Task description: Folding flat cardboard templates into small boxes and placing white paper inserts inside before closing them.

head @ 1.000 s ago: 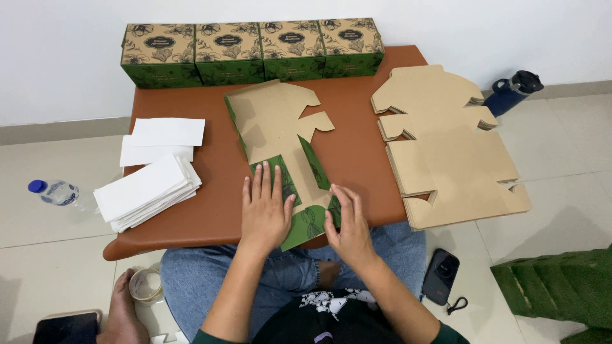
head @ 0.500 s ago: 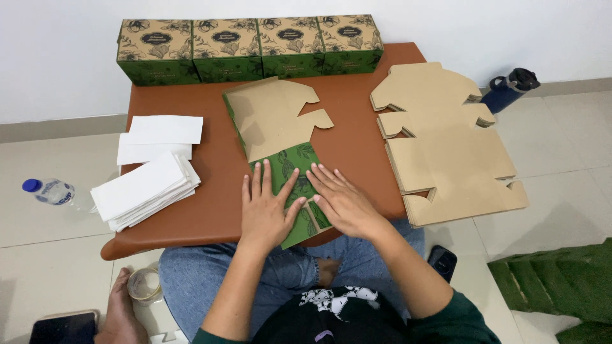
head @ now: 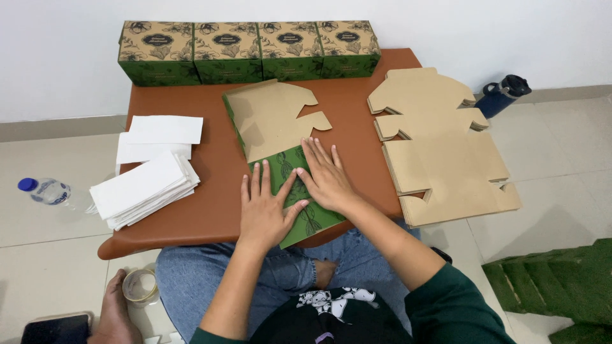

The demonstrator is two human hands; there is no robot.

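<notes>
Fingers of both hands (head: 293, 191) spread flat, gripping nothing, on a green box blank (head: 299, 204) atop brown table (head: 210, 210), pale tiled floor (head: 561, 165)

Four assembled green-and-tan boxes (head: 248, 50) stand in a row well beyond the fingertips, each bearing a dark oval label. A flat box blank (head: 275, 137), kraft inside and green printed outside, lies under the fingers (head: 317, 156). Stacked kraft blanks (head: 440, 146) lie right of them.

Flat box blank (head: 280, 137) is laid mid-table (head: 210, 210), both hands pressed on its near part; four boxes (head: 248, 51) are lined far, paper stacks (head: 150, 178) left, blank pile (head: 440, 153) right.
</notes>
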